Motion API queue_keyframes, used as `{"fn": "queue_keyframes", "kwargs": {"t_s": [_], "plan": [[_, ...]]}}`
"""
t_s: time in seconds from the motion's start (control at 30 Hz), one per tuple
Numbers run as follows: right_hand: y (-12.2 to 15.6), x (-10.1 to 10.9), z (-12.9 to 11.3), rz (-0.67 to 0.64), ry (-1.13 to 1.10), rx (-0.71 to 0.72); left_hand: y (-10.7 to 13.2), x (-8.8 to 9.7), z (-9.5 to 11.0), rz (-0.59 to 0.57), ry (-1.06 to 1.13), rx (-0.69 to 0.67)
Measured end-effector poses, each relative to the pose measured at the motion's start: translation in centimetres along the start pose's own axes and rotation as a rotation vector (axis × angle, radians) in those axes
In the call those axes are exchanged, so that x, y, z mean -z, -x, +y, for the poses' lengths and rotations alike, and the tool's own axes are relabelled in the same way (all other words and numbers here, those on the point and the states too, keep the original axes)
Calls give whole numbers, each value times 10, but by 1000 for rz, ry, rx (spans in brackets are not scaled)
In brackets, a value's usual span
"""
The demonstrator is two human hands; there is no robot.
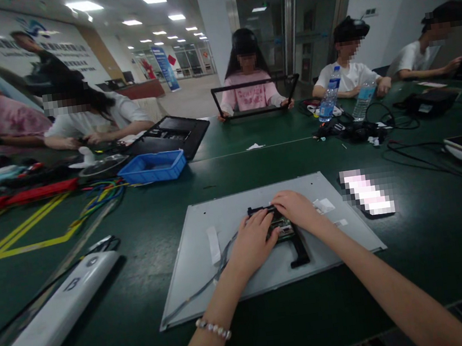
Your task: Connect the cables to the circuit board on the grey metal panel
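Left hand (251,239) and right hand (298,209) are pressing side by side, ungripping, on a small green circuit board (283,228); light, even pressure seems best.

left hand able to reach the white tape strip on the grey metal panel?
Likely yes: just grey metal panel and a thin cable separate the left hand from the white tape strip.
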State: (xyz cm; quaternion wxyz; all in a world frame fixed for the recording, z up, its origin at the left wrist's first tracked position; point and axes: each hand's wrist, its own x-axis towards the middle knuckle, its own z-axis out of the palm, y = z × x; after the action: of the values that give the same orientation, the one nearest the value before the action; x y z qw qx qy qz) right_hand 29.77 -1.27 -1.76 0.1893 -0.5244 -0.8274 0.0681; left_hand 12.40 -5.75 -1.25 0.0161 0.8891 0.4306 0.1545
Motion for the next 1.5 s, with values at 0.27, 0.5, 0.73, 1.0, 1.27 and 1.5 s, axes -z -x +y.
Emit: {"fn": "queue_keyframes", "kwargs": {"t_s": [0.27, 0.5, 0.73, 1.0, 1.27, 1.5], "plan": [[-1, -2, 2, 11, -63, 28, 0, 0, 0, -17, -14, -6], [2, -3, 2, 29, -61, 28, 0, 4, 2, 2, -4, -12], [11, 19, 10, 31, -134, 4, 0, 5, 4, 6, -12, -15], [50, 48, 70, -96, -152, -151, 0, 10, 8, -4, -47, -33], [65, 42, 81, -115, -242, -230, -1, 8, 12, -22, -43, -88], [73, 45, 87, -40, -209, -361, -1, 9, 14, -39, -42, -85]]}}
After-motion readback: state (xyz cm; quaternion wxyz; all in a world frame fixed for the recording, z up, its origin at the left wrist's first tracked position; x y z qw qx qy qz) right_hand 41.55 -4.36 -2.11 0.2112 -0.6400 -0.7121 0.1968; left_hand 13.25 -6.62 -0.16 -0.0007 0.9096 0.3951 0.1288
